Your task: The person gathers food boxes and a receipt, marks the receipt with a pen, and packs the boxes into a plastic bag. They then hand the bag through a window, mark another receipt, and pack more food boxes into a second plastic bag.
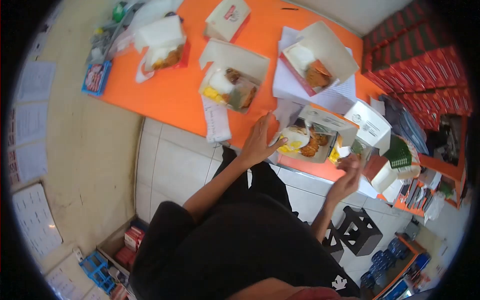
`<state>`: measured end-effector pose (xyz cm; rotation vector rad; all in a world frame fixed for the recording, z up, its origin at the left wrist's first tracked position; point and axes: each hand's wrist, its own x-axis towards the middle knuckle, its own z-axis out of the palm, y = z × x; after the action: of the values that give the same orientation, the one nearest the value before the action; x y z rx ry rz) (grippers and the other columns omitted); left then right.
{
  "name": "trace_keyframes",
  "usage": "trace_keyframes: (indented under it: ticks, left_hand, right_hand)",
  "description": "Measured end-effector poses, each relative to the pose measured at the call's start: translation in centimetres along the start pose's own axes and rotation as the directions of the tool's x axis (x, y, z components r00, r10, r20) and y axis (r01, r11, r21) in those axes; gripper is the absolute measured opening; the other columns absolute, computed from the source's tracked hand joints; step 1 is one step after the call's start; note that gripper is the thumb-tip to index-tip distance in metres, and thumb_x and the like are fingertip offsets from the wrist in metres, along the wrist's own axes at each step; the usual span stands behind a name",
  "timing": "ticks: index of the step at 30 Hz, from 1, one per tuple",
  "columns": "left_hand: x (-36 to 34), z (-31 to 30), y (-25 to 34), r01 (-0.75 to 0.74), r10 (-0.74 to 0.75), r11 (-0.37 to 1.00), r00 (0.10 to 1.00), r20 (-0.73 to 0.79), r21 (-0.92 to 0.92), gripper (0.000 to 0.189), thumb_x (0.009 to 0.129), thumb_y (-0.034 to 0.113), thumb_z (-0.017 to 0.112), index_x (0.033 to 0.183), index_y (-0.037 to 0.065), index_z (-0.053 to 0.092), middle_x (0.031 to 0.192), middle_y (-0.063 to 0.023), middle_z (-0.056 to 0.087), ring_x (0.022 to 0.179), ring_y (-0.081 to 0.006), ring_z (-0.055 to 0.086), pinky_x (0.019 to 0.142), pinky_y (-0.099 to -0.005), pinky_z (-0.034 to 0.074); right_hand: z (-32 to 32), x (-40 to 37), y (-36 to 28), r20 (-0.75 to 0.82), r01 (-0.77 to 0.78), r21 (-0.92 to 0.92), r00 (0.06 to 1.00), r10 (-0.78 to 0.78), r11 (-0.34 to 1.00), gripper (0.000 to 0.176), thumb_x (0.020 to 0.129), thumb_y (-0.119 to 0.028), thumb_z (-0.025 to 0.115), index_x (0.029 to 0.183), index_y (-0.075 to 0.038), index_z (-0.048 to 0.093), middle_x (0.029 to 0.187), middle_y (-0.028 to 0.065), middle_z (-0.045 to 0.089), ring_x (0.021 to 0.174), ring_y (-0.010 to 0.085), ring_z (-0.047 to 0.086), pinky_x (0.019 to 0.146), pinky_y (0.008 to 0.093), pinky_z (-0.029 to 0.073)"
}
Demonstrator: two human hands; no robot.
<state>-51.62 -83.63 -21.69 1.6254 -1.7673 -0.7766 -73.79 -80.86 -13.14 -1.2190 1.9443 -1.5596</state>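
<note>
My left hand point(257, 142) is open at the table's front edge, fingers stretched and thumb apart, its thumb tip right at the near side of an open meal box point(322, 154). In that box lie white rice point(296, 136), yellow egg pieces point(290, 146) and fried chicken point(311, 146). My right hand point(345, 182) is over the near side of a second open meal box point(370, 131), its fingers bent and slightly blurred. Yellow food point(334, 155) and a green packet point(357, 146) show in this second box. I cannot tell whether the right fingers grip anything.
More open meal boxes stand on the orange table point(165, 104), one on a paper stack point(300, 90). A receipt point(216, 121) hangs at the front edge. Red boxes point(415, 65) are stacked at the right. Black stools point(360, 230) stand below. A green-patterned box point(400, 154) lies farther right.
</note>
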Motion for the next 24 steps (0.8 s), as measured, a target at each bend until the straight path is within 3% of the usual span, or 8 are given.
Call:
trace_keyframes:
  ticks: [3, 7, 9, 12, 13, 15, 19, 24]
  left_hand:
    - [-1.0, -4.6, -1.2, 0.003, -0.009, 0.997, 0.997, -0.077, -0.076, 0.070, 0.079, 0.033, 0.067, 0.131, 0.000, 0.033, 0.123, -0.0181, 0.044, 0.109, -0.0272, 0.047, 0.092, -0.0383, 0.039]
    - [2.2, -14.5, -7.6, 0.017, -0.101, 0.988, 0.828, -0.551, -0.155, 0.014, 0.079, 0.002, 0.061, 0.092, 0.001, 0.055, 0.074, -0.0041, 0.054, 0.070, -0.0148, 0.052, 0.069, -0.0272, 0.044]
    - [5.2, -20.9, -13.8, -0.044, -0.072, 0.988, 0.715, -0.695, -0.148, 0.014, 0.084, 0.011, 0.058, 0.095, 0.002, 0.060, 0.077, -0.0064, 0.060, 0.074, -0.0166, 0.057, 0.070, -0.0291, 0.045]
    - [7.8, -27.3, -19.9, 0.267, -0.252, 0.957, 0.585, -0.771, -0.110, 0.029, 0.088, 0.023, 0.055, 0.110, 0.004, 0.058, 0.095, -0.0120, 0.063, 0.091, -0.0201, 0.058, 0.080, -0.0320, 0.044]
    - [8.6, -28.3, -21.7, 0.512, -0.104, 0.827, 0.545, -0.832, 0.232, 0.036, 0.089, 0.028, 0.054, 0.117, 0.005, 0.055, 0.108, -0.0128, 0.058, 0.097, -0.0201, 0.056, 0.085, -0.0315, 0.043]
    - [10.4, -30.7, -25.7, 0.668, 0.061, 0.545, 0.571, -0.818, 0.507, 0.044, 0.090, 0.033, 0.053, 0.123, 0.006, 0.051, 0.120, -0.0137, 0.054, 0.103, -0.0201, 0.053, 0.090, -0.0309, 0.041]
    - [12.6, -33.5, -30.3, 0.199, -0.206, 0.977, 0.819, -0.535, -0.073, 0.042, 0.091, 0.030, 0.049, 0.124, 0.004, 0.049, 0.129, -0.0154, 0.045, 0.112, -0.0266, 0.047, 0.094, -0.0355, 0.038]
    - [12.8, -33.9, -32.7, 0.244, -0.346, 0.921, 0.870, -0.351, -0.305, 0.038, 0.094, 0.025, 0.043, 0.124, 0.003, 0.049, 0.119, -0.0151, 0.052, 0.109, -0.0253, 0.050, 0.091, -0.0355, 0.040]
  right_hand:
    - [4.6, -4.2, -4.1, 0.431, -0.086, 0.211, 0.902, -0.014, 0.974, 0.026, 0.094, -0.013, 0.041, 0.101, 0.006, 0.057, 0.078, 0.0096, 0.059, 0.064, 0.0142, 0.056, 0.063, 0.0263, 0.047]
    - [10.1, -5.4, -7.7, 0.355, -0.071, 0.275, 0.934, -0.032, 0.959, 0.024, 0.092, -0.012, 0.042, 0.100, 0.005, 0.057, 0.085, 0.0106, 0.059, 0.073, 0.0168, 0.057, 0.066, 0.0279, 0.048]
    - [12.4, -2.2, -8.3, 0.297, -0.029, 0.370, 0.951, -0.088, 0.929, 0.028, 0.093, -0.017, 0.040, 0.100, 0.004, 0.057, 0.088, 0.0102, 0.059, 0.074, 0.0173, 0.056, 0.064, 0.0287, 0.049]
    - [18.6, 3.5, -14.7, 0.262, -0.024, 0.299, 0.963, -0.058, 0.954, 0.036, 0.095, -0.023, 0.037, 0.118, 0.001, 0.051, 0.105, 0.0122, 0.059, 0.093, 0.0196, 0.059, 0.081, 0.0316, 0.048]
    - [21.4, 5.6, -16.1, 0.395, -0.001, 0.312, 0.910, -0.129, 0.950, 0.042, 0.095, -0.029, 0.038, 0.125, 0.000, 0.046, 0.115, 0.0141, 0.055, 0.101, 0.0205, 0.056, 0.086, 0.0345, 0.046]
    - [28.9, 10.3, -15.5, 0.575, 0.005, 0.228, 0.806, -0.139, 0.974, 0.061, 0.091, -0.046, 0.041, 0.134, -0.003, 0.035, 0.128, 0.0162, 0.045, 0.112, 0.0279, 0.049, 0.090, 0.0397, 0.043]
    - [43.8, 17.5, -10.8, 0.721, -0.215, -0.283, 0.595, 0.355, 0.935, 0.107, 0.065, -0.085, 0.035, 0.141, -0.011, 0.022, 0.140, 0.0176, 0.029, 0.120, 0.0424, 0.037, 0.091, 0.0555, 0.037]
    - [54.8, 15.3, -9.3, 0.828, -0.219, -0.376, 0.358, 0.432, 0.901, 0.086, 0.070, -0.080, 0.037, 0.131, -0.019, 0.038, 0.125, 0.0098, 0.045, 0.107, 0.0277, 0.045, 0.083, 0.0518, 0.039]
